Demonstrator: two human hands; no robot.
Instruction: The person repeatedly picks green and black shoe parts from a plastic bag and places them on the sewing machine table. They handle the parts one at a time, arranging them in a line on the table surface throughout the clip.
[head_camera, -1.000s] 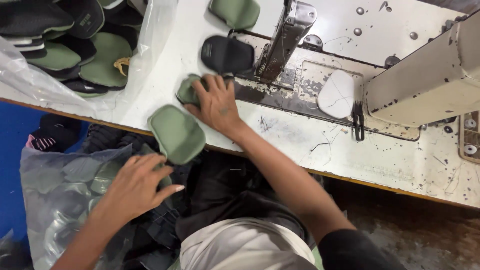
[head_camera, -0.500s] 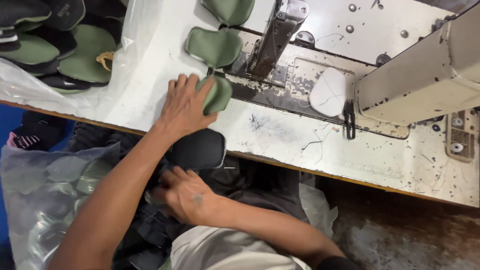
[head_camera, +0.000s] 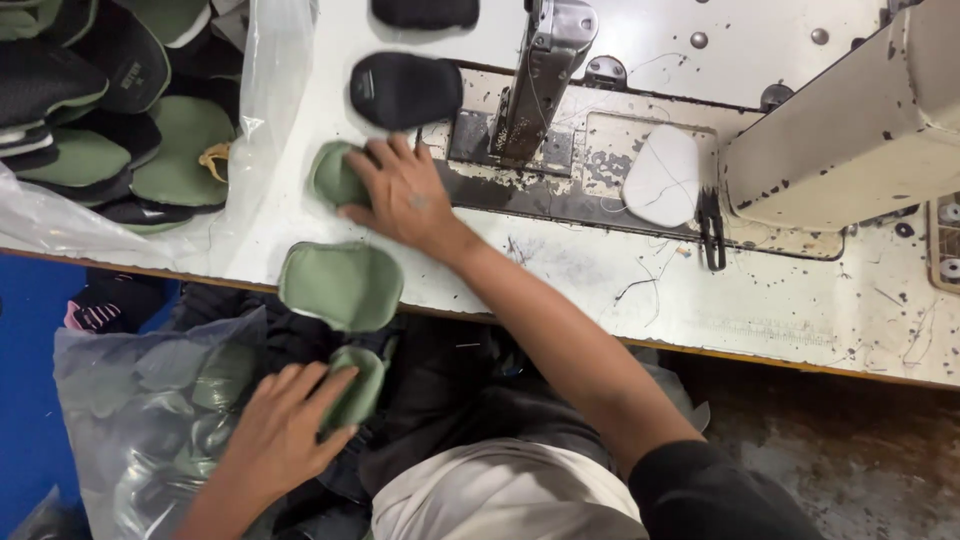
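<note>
Left hand (head_camera: 285, 435) below the bench (head_camera: 560, 280) edge, fingers grasping a green pad (head_camera: 357, 388) over the plastic bag (head_camera: 150, 420). Second green pad (head_camera: 341, 286) overhangs the edge, just above it. Right hand (head_camera: 400, 195) lies flat, fingers released, on a third pad (head_camera: 335, 177), left of the sewing machine (head_camera: 850, 140).

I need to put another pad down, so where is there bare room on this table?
Bare tabletop lies along the front edge, between the right hand and the sewing machine. The left end is crowded: green pad, black pad, and the plastic sheet over the pile of pads.
</note>
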